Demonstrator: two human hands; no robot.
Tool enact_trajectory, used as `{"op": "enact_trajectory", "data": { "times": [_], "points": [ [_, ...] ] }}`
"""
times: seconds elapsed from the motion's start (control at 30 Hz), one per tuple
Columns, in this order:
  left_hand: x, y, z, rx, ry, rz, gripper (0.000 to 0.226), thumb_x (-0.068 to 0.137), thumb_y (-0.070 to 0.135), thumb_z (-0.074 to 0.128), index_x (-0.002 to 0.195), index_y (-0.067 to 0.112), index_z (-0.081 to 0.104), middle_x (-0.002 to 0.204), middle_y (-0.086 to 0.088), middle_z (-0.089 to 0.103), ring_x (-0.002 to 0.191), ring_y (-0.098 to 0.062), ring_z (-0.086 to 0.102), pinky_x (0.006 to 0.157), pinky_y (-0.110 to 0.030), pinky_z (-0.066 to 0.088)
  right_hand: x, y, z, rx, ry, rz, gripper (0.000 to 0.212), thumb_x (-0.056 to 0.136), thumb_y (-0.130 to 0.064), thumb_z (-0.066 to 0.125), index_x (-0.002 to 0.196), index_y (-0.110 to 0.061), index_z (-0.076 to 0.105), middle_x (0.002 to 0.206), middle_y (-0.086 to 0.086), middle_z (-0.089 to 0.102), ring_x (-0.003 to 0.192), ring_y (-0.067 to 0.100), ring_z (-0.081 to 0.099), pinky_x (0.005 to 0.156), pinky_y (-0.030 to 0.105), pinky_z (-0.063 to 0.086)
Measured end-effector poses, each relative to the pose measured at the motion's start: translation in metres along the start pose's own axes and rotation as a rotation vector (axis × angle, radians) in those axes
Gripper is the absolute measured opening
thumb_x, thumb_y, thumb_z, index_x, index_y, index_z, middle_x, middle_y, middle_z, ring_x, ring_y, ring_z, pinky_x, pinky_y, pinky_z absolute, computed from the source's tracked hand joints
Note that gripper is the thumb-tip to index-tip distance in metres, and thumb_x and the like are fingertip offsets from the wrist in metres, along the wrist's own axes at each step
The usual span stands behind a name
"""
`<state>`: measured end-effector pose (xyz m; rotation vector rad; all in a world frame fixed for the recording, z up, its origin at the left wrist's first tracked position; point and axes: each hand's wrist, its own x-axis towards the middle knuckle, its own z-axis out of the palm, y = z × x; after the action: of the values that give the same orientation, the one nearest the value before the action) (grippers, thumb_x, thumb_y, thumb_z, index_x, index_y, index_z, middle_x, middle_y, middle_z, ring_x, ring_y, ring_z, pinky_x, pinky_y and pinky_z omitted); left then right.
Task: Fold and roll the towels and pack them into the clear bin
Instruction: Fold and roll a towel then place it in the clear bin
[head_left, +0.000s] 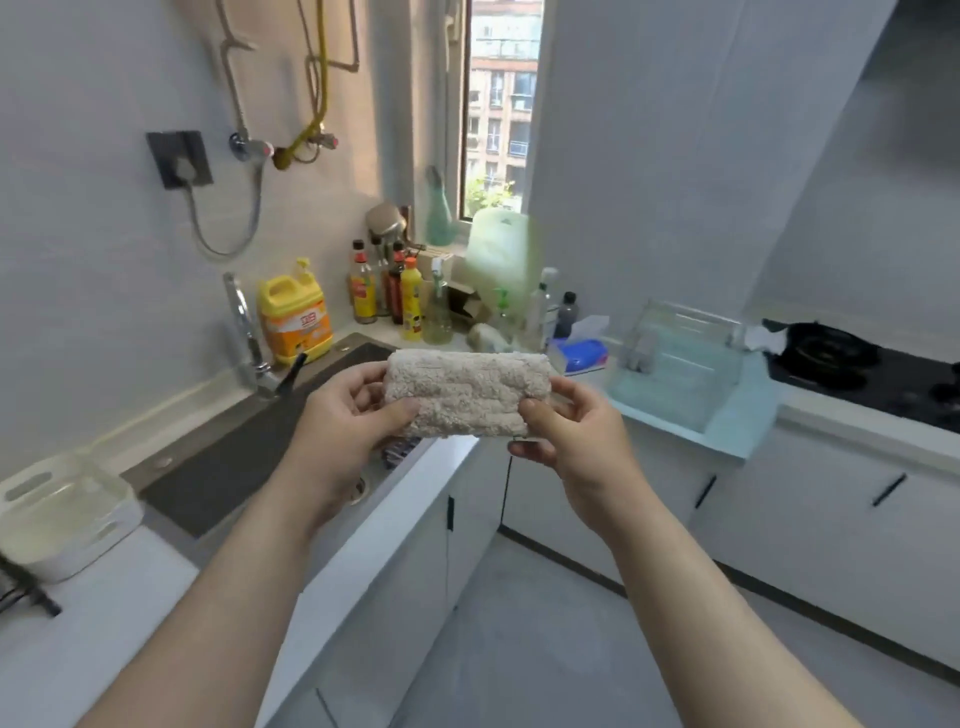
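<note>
A beige fluffy towel (467, 392), rolled into a thick bundle, is held up in the air between both hands over the counter's edge. My left hand (343, 431) grips its left end, thumb on the front. My right hand (571, 441) grips its right end, thumb pressed on the lower front. The clear bin (680, 364) stands on the light blue counter mat to the right, behind the towel, with a small grey roll (641, 353) visible inside at its left wall.
A dark sink (249, 457) with a faucet lies at left, behind my left arm. Bottles and a yellow detergent jug (296, 317) crowd the back corner. A white basket (62, 509) sits far left, a black stove (862, 369) far right, a blue tissue pack (582, 356) near the bin.
</note>
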<state>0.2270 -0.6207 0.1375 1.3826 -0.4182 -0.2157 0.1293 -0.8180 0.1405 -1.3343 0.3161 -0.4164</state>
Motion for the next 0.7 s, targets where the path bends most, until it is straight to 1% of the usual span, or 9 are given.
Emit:
{"op": "enact_trajectory", "data": {
  "times": [0.07, 0.13, 0.2, 0.27, 0.33, 0.43, 0.5, 0.57, 0.7],
  "points": [
    [0.024, -0.006, 0.052, -0.017, -0.078, -0.011, 0.038, 0.082, -0.005, 0.066, 0.115, 0.012, 0.062, 0.105, -0.010, 0.073, 0.099, -0.027, 0.069, 0.076, -0.031, 0.056, 0.015, -0.012, -0.049, 0.070, 0.079, -0.011, 0.034, 0.087, 0.000, 0.065, 0.120, 0.000, 0.056, 0.104, 0.019, 0.069, 0.084, 0.024, 0.069, 0.069, 0.031, 0.058],
    [0.046, -0.014, 0.098, -0.016, -0.146, -0.009, 0.038, 0.082, -0.007, 0.065, 0.116, 0.010, 0.062, 0.105, -0.012, 0.073, 0.098, -0.028, 0.070, 0.074, -0.027, 0.057, 0.029, -0.022, -0.095, 0.083, 0.119, -0.016, 0.034, 0.086, 0.003, 0.066, 0.118, -0.002, 0.058, 0.101, 0.016, 0.068, 0.084, 0.022, 0.069, 0.072, 0.030, 0.058],
    [0.065, -0.021, 0.137, -0.011, -0.190, -0.016, 0.042, 0.076, -0.004, 0.072, 0.115, 0.011, 0.063, 0.106, -0.014, 0.072, 0.100, -0.030, 0.069, 0.079, -0.033, 0.058, 0.042, -0.028, -0.135, 0.031, 0.151, -0.005, 0.038, 0.082, 0.004, 0.069, 0.118, -0.008, 0.059, 0.101, 0.014, 0.066, 0.088, 0.022, 0.067, 0.080, 0.033, 0.058],
    [0.084, -0.028, 0.172, -0.020, -0.227, -0.030, 0.052, 0.068, 0.005, 0.074, 0.119, 0.009, 0.061, 0.111, -0.019, 0.069, 0.105, -0.036, 0.066, 0.090, -0.045, 0.055, 0.052, -0.035, -0.168, -0.026, 0.163, 0.001, 0.044, 0.079, 0.004, 0.071, 0.118, -0.011, 0.059, 0.104, 0.014, 0.067, 0.092, 0.023, 0.068, 0.089, 0.036, 0.056],
    [0.102, -0.035, 0.202, -0.018, -0.263, -0.045, 0.057, 0.066, 0.009, 0.071, 0.122, 0.007, 0.059, 0.113, -0.022, 0.067, 0.108, -0.039, 0.063, 0.095, -0.050, 0.051, 0.062, -0.043, -0.194, -0.068, 0.165, -0.003, 0.047, 0.076, 0.004, 0.070, 0.117, -0.015, 0.059, 0.108, 0.013, 0.070, 0.095, 0.022, 0.070, 0.088, 0.032, 0.055],
    [0.133, -0.047, 0.242, -0.015, -0.312, -0.069, 0.052, 0.066, 0.010, 0.071, 0.118, 0.009, 0.062, 0.111, -0.020, 0.069, 0.107, -0.037, 0.064, 0.091, -0.042, 0.054, 0.084, -0.052, -0.227, -0.094, 0.223, -0.013, 0.042, 0.080, 0.015, 0.060, 0.102, -0.020, 0.064, 0.090, -0.001, 0.075, 0.085, 0.011, 0.069, 0.081, 0.024, 0.055],
    [0.158, -0.056, 0.265, -0.012, -0.338, -0.071, 0.051, 0.065, 0.011, 0.073, 0.115, 0.011, 0.063, 0.109, -0.019, 0.069, 0.104, -0.032, 0.066, 0.083, -0.033, 0.057, 0.107, -0.053, -0.246, -0.075, 0.268, -0.013, 0.041, 0.079, 0.019, 0.054, 0.094, -0.016, 0.068, 0.085, 0.000, 0.075, 0.086, 0.016, 0.068, 0.089, 0.033, 0.054],
    [0.186, -0.067, 0.285, -0.009, -0.357, -0.075, 0.049, 0.065, 0.010, 0.074, 0.113, 0.014, 0.063, 0.107, -0.016, 0.071, 0.099, -0.027, 0.068, 0.077, -0.028, 0.057, 0.135, -0.052, -0.263, -0.032, 0.311, -0.008, 0.038, 0.081, 0.018, 0.052, 0.096, -0.012, 0.069, 0.091, 0.006, 0.073, 0.088, 0.021, 0.066, 0.094, 0.040, 0.052],
    [0.261, -0.099, 0.318, -0.001, -0.387, -0.071, 0.038, 0.078, -0.009, 0.070, 0.109, 0.013, 0.064, 0.101, -0.012, 0.073, 0.091, -0.021, 0.070, 0.073, -0.025, 0.056, 0.207, -0.044, -0.286, 0.076, 0.360, -0.009, 0.035, 0.086, 0.016, 0.049, 0.107, -0.008, 0.064, 0.097, 0.012, 0.071, 0.087, 0.022, 0.068, 0.087, 0.033, 0.057]
  ]
}}
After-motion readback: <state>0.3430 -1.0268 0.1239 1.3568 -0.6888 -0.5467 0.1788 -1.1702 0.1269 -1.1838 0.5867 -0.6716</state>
